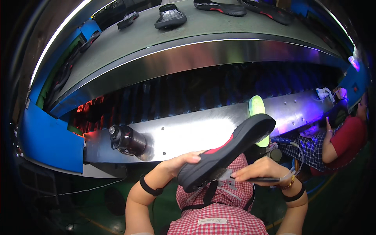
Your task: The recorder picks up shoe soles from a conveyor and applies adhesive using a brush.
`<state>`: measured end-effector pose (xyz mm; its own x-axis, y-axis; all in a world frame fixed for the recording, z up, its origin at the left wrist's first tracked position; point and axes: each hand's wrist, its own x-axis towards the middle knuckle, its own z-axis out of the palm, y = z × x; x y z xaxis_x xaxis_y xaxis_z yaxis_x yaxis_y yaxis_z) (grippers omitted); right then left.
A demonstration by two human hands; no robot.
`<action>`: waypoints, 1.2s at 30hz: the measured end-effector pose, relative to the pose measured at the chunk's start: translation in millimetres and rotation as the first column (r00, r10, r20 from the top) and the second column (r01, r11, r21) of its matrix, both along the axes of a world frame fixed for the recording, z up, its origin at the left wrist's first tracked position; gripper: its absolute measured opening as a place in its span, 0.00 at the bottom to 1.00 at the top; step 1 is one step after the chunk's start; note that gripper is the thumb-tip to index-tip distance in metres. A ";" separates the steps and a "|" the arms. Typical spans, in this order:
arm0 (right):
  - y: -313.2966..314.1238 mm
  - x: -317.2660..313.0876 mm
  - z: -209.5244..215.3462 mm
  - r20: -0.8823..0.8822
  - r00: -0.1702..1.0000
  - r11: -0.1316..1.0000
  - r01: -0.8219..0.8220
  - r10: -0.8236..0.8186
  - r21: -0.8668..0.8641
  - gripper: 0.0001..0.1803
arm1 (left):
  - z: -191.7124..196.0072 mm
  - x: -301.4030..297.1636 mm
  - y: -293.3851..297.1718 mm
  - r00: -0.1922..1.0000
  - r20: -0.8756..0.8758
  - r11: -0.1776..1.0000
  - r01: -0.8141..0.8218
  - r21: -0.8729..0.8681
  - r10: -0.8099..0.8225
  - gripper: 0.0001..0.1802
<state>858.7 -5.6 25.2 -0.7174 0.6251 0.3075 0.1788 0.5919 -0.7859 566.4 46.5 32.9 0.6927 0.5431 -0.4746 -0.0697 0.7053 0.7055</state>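
Observation:
My left hand [181, 163] is closed on the heel end of a black shoe sole [239, 143] with a red patch on its side, thumb on the near edge. The sole is tilted, its toe pointing up to the right. My right hand [263, 170] grips a brush [268, 179] with a dark handle; its pale head meets the sole's lower edge near the heel. Behind the toe end, a lime-green sole-shaped piece [256, 105] lies across the metal ledge, partly covered by the black sole.
A dark bottle [131, 141] stands on the metal ledge [184, 135] at the left. Beyond is a dark roller bed [176, 92], then a grey-green belt [196, 29] carrying several black soles [170, 17]. At the right sits a co-worker in a red sleeve [348, 137].

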 end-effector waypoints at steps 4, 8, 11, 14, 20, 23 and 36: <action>1.1 3.8 -2.9 -0.063 0.996 0.998 0.061 -0.063 -0.027 0.15 | 15.3 -0.8 -10.1 0.972 -0.165 0.985 -0.172 -0.029 0.165 0.37; 1.1 5.9 -4.7 -0.115 0.982 0.987 0.141 -0.149 -0.074 0.13 | 11.4 -10.9 -12.6 0.980 -0.009 0.980 -0.200 -0.025 0.200 0.35; -0.1 8.5 -0.9 -0.010 0.997 0.995 0.082 -0.083 -0.056 0.13 | -1.7 -19.8 -15.7 0.941 -0.020 0.940 -0.337 -0.056 0.337 0.33; 3.6 8.6 0.5 -0.214 0.970 0.993 0.120 -0.119 -0.010 0.12 | -15.7 -26.4 -15.9 0.913 -0.066 0.900 -0.409 -0.150 0.403 0.31; 8.3 11.6 -8.5 -0.070 0.989 0.990 0.129 -0.133 -0.063 0.11 | -31.1 -40.4 -14.0 0.885 0.006 0.869 -0.456 -0.190 0.466 0.30; 4.5 17.0 -11.2 -0.127 0.975 0.980 0.172 -0.184 -0.100 0.12 | -34.6 -43.2 -11.7 0.876 0.056 0.856 -0.453 -0.249 0.479 0.30; -23.4 -7.6 8.8 -0.320 0.864 0.922 0.363 -0.388 -0.138 0.16 | -75.2 -34.0 29.0 0.823 0.383 0.873 -0.482 0.080 0.420 0.42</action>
<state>851.1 -29.1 34.0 -0.2861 0.8554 0.4317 0.0953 0.4737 -0.8755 532.4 75.4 -42.3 0.4511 0.8832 -0.1284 -0.6091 0.4098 0.6790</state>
